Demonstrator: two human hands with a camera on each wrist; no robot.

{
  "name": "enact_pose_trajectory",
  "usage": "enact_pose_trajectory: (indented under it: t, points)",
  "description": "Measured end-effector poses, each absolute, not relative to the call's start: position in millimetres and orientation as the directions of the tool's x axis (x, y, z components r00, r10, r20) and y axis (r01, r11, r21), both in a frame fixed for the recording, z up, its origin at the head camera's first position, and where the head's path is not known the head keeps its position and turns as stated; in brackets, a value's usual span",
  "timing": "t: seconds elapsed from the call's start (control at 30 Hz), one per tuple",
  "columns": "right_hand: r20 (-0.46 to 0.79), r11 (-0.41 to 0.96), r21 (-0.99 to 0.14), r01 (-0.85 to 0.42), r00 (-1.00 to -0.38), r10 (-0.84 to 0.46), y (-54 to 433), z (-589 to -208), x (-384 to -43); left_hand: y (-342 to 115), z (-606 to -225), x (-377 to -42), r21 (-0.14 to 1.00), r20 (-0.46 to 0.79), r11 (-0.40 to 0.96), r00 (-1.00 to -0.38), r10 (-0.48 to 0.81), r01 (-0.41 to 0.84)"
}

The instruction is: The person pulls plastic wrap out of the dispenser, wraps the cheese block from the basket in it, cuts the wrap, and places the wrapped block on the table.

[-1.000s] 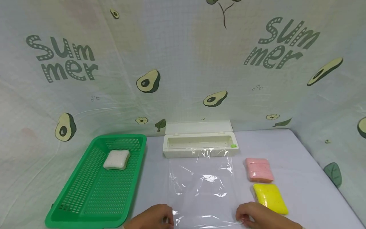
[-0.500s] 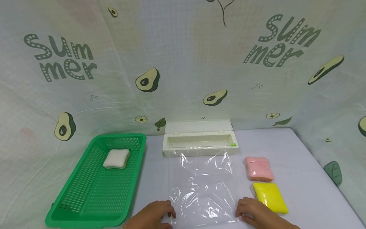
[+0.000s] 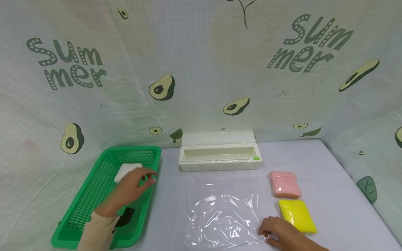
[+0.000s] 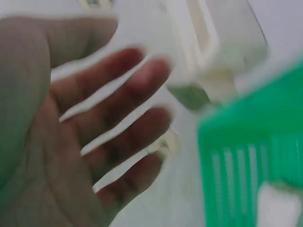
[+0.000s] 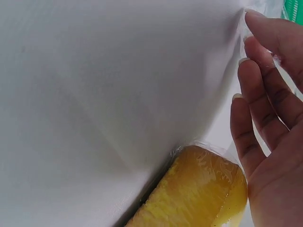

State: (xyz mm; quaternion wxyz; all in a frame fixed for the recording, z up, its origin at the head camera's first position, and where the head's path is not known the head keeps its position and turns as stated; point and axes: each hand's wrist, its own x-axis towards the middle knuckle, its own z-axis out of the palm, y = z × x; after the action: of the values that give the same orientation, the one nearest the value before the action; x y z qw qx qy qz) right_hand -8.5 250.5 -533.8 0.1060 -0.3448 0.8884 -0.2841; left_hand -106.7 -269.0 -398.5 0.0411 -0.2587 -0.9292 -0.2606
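My left hand (image 3: 130, 190) hangs over the green basket (image 3: 147, 209), in front of a white sponge-like block (image 3: 124, 170) that it partly hides. In the left wrist view, the fingers (image 4: 128, 101) are spread and hold nothing. On the table lies a sheet of clear plastic film (image 3: 220, 216), wrinkled and shiny, stretching from the white film box (image 3: 220, 166). At the sheet's near right corner, my right hand (image 3: 282, 232) pinches the film between thumb and fingers. Beside that hand sits a yellow sponge-like block (image 3: 298, 216) wrapped in clear film, also large in the right wrist view.
A pink wrapped block (image 3: 285, 184) lies behind the yellow one. The film box's lid (image 3: 218, 137) stands raised against the patterned cloth backdrop (image 3: 201, 62). A small green tab (image 3: 257, 158) sits on the box's right end.
My left hand has let go of the film's near left corner and moved left and away over the basket. The right hand stays at its corner. The film has settled with fresh wrinkles.
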Motion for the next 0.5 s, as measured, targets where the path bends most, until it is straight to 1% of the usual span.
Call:
enact_pose_trajectory:
  t: [0.07, 0.13, 0.2, 0.23, 0.33, 0.4, 0.5]
  points:
    - [-0.068, 0.644, -0.599, -0.476, -0.771, -0.633, 250, -531, -8, -284, -400, -123, 0.435, 0.167, 0.8, -0.91, 0.378, 0.412]
    - [-0.078, 0.66, -0.59, -0.466, -0.78, -0.621, 250, -530, -8, -298, -405, -138, 0.397, 0.137, 0.847, -0.935, 0.326, 0.354]
    - [-0.022, 0.647, -0.561, -0.517, -0.771, -0.636, 250, -532, -8, -310, -413, -151, 0.349, 0.109, 0.881, -0.948, 0.301, 0.32]
    - [0.028, 0.627, -0.541, -0.561, -0.757, -0.653, 250, -533, -8, -316, -417, -157, 0.329, 0.092, 0.892, -0.951, 0.296, 0.31]
    - [0.186, 0.56, -0.461, -0.689, -0.692, -0.698, 250, -540, -10, -329, -427, -169, 0.279, 0.028, 0.915, -0.955, 0.294, 0.29]
    - [0.246, 0.524, -0.435, -0.732, -0.656, -0.713, 250, -544, -11, -335, -434, -175, 0.273, -0.024, 0.921, -0.955, 0.295, 0.278]
    - [0.287, 0.496, -0.42, -0.76, -0.629, -0.722, 251, -548, -12, -340, -440, -180, 0.267, -0.101, 0.929, -0.952, 0.29, 0.254]
